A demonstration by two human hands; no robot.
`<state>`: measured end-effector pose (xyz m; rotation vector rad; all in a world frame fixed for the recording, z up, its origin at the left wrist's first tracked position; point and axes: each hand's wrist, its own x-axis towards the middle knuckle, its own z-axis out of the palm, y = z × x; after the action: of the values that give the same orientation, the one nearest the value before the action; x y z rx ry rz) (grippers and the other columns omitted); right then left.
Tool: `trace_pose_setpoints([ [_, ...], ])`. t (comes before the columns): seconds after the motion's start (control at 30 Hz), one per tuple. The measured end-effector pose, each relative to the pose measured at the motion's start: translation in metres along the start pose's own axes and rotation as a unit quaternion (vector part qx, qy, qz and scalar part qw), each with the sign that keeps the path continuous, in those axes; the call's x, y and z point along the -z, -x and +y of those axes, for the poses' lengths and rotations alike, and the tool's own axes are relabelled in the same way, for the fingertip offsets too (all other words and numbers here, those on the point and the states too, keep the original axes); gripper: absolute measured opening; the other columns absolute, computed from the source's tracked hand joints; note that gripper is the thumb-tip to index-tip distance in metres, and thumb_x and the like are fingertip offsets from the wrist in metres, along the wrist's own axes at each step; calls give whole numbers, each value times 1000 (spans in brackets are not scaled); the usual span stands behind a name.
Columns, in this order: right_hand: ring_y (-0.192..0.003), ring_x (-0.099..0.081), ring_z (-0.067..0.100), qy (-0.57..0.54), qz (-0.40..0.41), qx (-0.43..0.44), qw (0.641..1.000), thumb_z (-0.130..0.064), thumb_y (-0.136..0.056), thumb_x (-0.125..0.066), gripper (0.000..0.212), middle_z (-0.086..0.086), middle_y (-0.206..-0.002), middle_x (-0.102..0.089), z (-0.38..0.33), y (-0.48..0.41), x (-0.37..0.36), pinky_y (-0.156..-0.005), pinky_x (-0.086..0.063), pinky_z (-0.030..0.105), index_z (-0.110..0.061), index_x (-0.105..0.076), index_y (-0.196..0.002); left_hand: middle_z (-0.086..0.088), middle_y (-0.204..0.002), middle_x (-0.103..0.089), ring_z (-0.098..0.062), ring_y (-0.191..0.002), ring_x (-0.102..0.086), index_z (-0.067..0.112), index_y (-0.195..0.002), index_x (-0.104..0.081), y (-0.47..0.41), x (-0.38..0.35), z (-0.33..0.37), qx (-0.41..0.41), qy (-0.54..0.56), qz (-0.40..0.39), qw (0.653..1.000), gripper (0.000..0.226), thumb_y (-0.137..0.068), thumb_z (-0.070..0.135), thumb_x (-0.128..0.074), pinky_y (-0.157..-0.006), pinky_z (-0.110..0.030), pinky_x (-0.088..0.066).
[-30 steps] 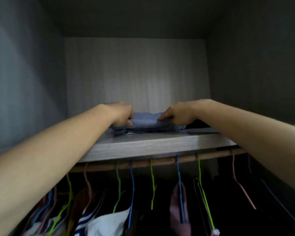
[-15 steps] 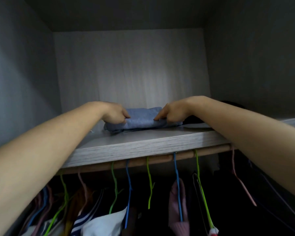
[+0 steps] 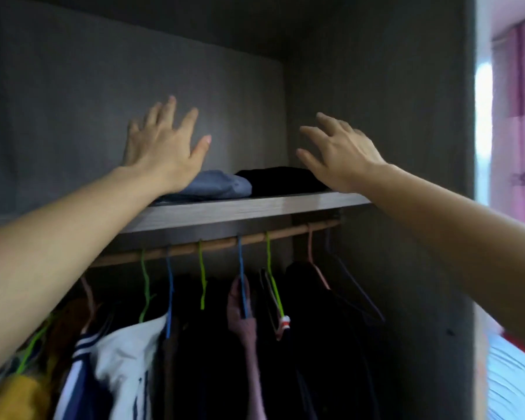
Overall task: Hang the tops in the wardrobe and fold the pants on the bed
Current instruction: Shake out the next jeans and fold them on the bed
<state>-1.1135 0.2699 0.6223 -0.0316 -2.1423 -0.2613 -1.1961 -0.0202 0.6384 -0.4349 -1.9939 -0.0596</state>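
Head view, inside the wardrobe: both of the person's hands hover over the shelf [image 3: 255,209], fingers spread wide and holding nothing. The left hand [image 3: 161,147] is raised above the shelf's middle, its heel just over a folded blue pair of pants [image 3: 222,184] that lies flat on the shelf. Whether the palm touches the cloth cannot be told. The right hand [image 3: 340,156] is lifted above the shelf's right end, over a folded black garment [image 3: 282,180] that sits on the shelf, touching the blue pair.

Under the shelf, the rail [image 3: 219,245] carries a row of coloured hangers [image 3: 202,280]. A white top with navy stripes [image 3: 125,344], a yellow garment [image 3: 19,395] and a pink one [image 3: 243,325] hang below the shelf's left and middle, with dark clothes below its right end.

Judged from this, at least two folded pieces are already stowed and several tops are hung. Below the shelf's right end, a blurred strip of what looks like the bed [image 3: 509,377] shows, too little to say whether clothes are left there.
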Motion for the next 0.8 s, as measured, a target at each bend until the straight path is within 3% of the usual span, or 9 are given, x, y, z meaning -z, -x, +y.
trace_pose_setpoints([
  [0.13, -150, -20, 32, 128, -53, -26, 990, -61, -100, -30, 63, 12, -164, -20, 60, 67, 44, -119, -24, 48, -28, -31, -154, -15, -163, -8, -34, -149, -12, 22, -155, -20, 8, -7, 85, -47, 94, 5, 994, 67, -99, 58, -23, -115, -58, -20],
  [0.3, -149, -22, 36, 229, -45, -78, 969, -54, -101, -35, 63, 17, -162, -22, 147, 153, 119, -118, -26, 50, -22, -29, -155, -19, -163, -8, -34, -150, -7, 17, -155, -18, 24, 17, 223, -103, 189, 69, 974, 68, -99, 56, -21, -117, -61, -12],
  [0.47, -148, -22, 38, 260, -65, -149, 952, -46, -101, -43, 64, 20, -162, -20, 251, 273, 173, -118, -24, 52, -18, -25, -155, -21, -161, -15, -36, -149, -13, 15, -154, -21, 67, 53, 375, -144, 263, 99, 949, 67, -99, 53, -22, -115, -65, -9],
  [0.67, -152, -12, 33, 316, -191, -231, 900, -52, -101, -37, 72, 15, -166, -5, 383, 439, 215, -121, -16, 49, -21, -7, -159, -18, -163, -8, -32, -151, -6, 18, -156, -16, 135, 67, 590, -188, 343, 43, 919, 67, -100, 55, -23, -116, -64, -6],
  [0.8, -152, -13, 33, 335, -237, -300, 861, -50, -100, -44, 78, 14, -166, -4, 461, 529, 252, -121, -20, 48, -20, -4, -160, -17, -163, -3, -32, -151, -3, 17, -157, -13, 169, 80, 734, -223, 399, 4, 889, 69, -100, 54, -26, -117, -63, -3],
])
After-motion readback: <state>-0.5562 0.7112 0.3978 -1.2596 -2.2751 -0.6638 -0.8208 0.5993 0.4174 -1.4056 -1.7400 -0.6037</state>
